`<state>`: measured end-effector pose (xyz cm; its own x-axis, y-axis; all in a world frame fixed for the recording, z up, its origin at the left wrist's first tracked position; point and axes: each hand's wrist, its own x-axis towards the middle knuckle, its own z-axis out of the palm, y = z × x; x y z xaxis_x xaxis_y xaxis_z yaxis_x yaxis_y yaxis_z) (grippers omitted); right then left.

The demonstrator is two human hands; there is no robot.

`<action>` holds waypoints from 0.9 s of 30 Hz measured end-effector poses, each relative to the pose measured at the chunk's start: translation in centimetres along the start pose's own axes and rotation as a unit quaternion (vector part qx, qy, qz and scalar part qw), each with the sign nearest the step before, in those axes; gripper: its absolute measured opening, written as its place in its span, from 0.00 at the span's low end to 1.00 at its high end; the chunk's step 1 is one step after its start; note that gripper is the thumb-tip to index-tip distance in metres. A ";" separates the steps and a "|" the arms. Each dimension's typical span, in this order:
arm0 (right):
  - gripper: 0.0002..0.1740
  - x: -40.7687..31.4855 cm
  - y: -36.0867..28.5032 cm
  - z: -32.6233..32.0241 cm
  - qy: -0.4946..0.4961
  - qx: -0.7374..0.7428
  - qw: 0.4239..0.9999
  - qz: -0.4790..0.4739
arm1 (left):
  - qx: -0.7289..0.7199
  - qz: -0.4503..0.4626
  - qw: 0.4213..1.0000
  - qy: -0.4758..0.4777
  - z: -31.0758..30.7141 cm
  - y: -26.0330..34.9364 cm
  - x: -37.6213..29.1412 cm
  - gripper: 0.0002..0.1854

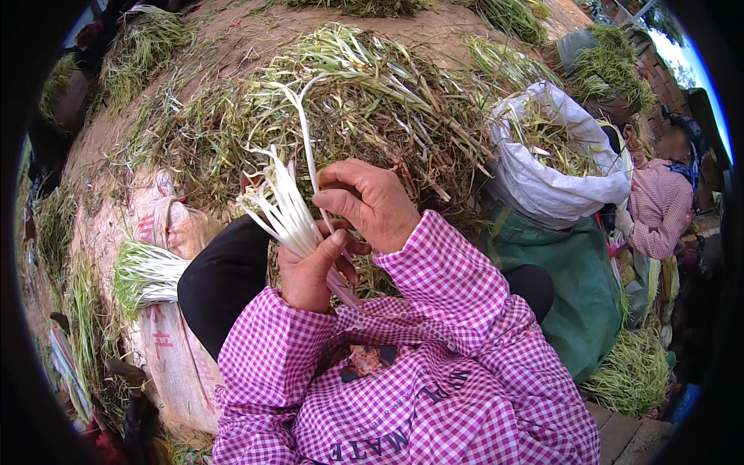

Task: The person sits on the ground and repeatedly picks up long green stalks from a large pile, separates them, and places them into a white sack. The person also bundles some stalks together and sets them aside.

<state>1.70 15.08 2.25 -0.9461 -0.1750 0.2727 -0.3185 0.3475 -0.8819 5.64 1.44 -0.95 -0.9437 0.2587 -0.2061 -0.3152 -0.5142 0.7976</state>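
A bunch of slender white vegetable stalks [290, 215], pale purple toward the lower ends, is gripped in my left hand [311, 270]. Between the thumb and fingers of my right hand [372, 203] is a single long white stalk [304, 131], forked at its upper end. That stalk runs down beside the bunch, and its lower end is hidden by my fingers. Both hands are close together above my lap. Left of my dark-clothed knee [224, 279], a neat bundle of similar stalks [154, 276] with green tips lies on a pale woven sack [174, 354].
A large heap of leaves and dry trimmings [372, 116] spreads ahead of me. At right stand a white woven sack [558, 192] holding plant scraps and a green sack [558, 296]. Another person [660, 197] sits farther right. More green piles [145, 52] lie around on bare soil.
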 end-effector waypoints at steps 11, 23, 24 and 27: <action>0.09 -11.8 0.2 -2.0 -0.069 0.171 0.956 0.229 | -0.183 0.098 0.974 0.089 -8.4 7.7 3.1 0.12; 0.24 -12.2 2.1 -2.6 -0.025 -0.362 0.930 0.050 | -0.120 0.115 0.982 0.092 -5.1 7.8 3.8 0.13; 0.24 -11.5 1.6 -1.6 0.006 -0.119 0.981 0.154 | -0.144 0.108 0.980 0.084 -4.6 6.8 3.8 0.13; 0.12 -10.3 0.6 0.3 0.005 0.302 0.889 0.343 | -0.187 0.077 0.975 0.090 -3.7 4.1 3.9 0.12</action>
<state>11.29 16.85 -1.18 -0.9067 -0.1035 -0.4089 0.4215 -0.1891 -0.8869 0.31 -2.74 -0.57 -0.9744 0.0257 -0.2233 -0.1521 -0.8066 0.5711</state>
